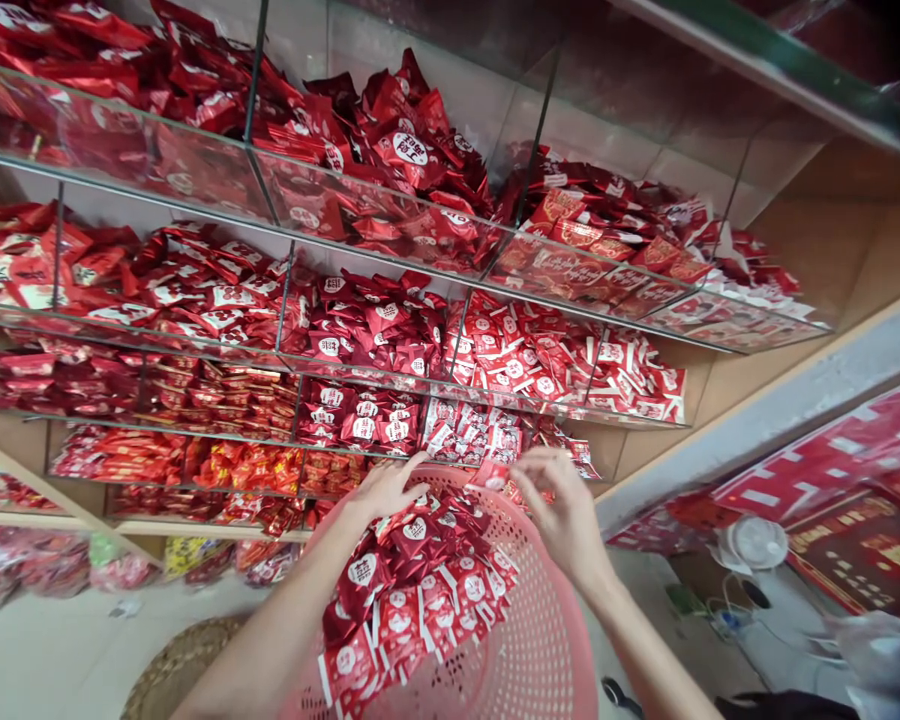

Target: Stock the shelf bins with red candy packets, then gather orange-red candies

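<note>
A pink perforated plastic basket point(562, 620) stands in front of me, below the shelves. Inside it lie dark red packets with white heart-shaped labels point(416, 530) and a row of brighter red and white packets point(439, 610). My left hand point(386, 492) reaches over the basket's far left side, thumb and fingers apart, close to the packets there. At the far right rim, my right hand point(562, 500) has its fingers bent together at the edge of a small red packet point(493, 475). The fingertips partly hide that packet.
Glass-fronted shelves point(390, 375) with dividers hold heaps of red packets. A woven basket point(180, 670) stands on the floor at lower left, near bagged goods point(120, 565). To the right are a white round object with cables point(754, 543) and red printed boxes point(862, 550).
</note>
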`<state>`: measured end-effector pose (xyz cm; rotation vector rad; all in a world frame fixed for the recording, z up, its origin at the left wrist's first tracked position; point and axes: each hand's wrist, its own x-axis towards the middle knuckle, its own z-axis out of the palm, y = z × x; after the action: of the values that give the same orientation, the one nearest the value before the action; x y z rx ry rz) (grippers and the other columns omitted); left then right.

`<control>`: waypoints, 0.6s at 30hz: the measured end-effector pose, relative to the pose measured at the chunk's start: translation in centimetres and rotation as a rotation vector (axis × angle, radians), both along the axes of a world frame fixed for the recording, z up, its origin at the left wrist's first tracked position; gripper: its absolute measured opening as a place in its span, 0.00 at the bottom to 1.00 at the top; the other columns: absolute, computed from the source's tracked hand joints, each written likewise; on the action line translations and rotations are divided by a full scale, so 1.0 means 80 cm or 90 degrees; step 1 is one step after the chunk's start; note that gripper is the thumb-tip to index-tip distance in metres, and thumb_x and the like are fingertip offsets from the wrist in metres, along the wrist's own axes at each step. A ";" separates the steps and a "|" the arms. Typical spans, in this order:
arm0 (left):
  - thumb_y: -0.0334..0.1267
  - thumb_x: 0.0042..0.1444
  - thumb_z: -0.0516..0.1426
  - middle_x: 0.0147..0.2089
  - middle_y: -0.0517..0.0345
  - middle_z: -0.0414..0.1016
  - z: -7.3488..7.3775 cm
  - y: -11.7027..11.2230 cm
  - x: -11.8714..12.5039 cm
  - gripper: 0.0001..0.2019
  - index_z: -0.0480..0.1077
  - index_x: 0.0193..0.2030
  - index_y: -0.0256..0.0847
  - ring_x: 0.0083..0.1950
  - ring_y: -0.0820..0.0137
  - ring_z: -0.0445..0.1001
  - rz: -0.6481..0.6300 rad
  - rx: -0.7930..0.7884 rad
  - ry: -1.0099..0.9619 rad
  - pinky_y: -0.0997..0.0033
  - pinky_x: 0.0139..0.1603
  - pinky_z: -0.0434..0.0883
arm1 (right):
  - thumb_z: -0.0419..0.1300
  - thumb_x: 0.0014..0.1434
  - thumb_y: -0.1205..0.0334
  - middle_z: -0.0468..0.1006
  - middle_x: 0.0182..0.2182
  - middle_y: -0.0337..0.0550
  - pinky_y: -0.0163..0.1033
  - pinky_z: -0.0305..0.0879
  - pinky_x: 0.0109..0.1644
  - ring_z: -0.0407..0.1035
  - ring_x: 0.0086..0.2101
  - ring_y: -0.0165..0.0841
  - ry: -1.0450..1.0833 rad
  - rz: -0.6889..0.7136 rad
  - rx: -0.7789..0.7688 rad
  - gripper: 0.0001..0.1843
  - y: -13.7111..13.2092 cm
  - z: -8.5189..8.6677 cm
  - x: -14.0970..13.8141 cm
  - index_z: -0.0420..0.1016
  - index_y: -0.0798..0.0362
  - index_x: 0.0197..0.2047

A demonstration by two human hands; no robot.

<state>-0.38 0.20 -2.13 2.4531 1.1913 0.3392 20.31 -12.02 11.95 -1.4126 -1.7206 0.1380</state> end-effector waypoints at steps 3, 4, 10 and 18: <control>0.54 0.56 0.44 0.51 0.55 0.69 0.000 0.000 0.000 0.28 0.44 0.62 0.50 0.52 0.61 0.67 0.000 -0.005 -0.005 0.64 0.50 0.61 | 0.50 0.58 0.56 0.71 0.34 0.44 0.37 0.62 0.36 0.66 0.33 0.33 0.097 0.039 -0.167 0.09 -0.018 -0.061 -0.006 0.66 0.51 0.32; 0.54 0.56 0.44 0.51 0.55 0.69 0.000 0.000 0.000 0.29 0.44 0.62 0.50 0.52 0.61 0.67 0.000 -0.005 -0.005 0.65 0.50 0.61 | 0.49 0.59 0.55 0.71 0.32 0.44 0.37 0.63 0.35 0.66 0.31 0.33 0.120 0.037 -0.204 0.10 -0.023 -0.078 -0.008 0.66 0.51 0.33; 0.55 0.56 0.43 0.44 0.55 0.73 -0.004 0.001 -0.001 0.28 0.44 0.62 0.50 0.46 0.62 0.70 -0.001 0.035 0.018 0.65 0.46 0.62 | 0.46 0.60 0.63 0.71 0.33 0.42 0.37 0.62 0.38 0.66 0.34 0.32 -0.025 0.048 -0.220 0.08 -0.047 -0.122 -0.013 0.65 0.50 0.35; 0.55 0.56 0.42 0.45 0.56 0.72 -0.006 0.002 -0.001 0.28 0.44 0.62 0.52 0.46 0.61 0.70 -0.001 0.060 0.024 0.65 0.46 0.63 | 0.47 0.57 0.75 0.69 0.34 0.40 0.35 0.61 0.37 0.65 0.34 0.32 -0.469 0.086 -0.241 0.11 -0.069 -0.139 -0.042 0.64 0.51 0.33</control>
<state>-0.48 0.34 -2.63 2.5516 1.2146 0.3581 16.97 -17.52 0.87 -1.7546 -2.4948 0.0111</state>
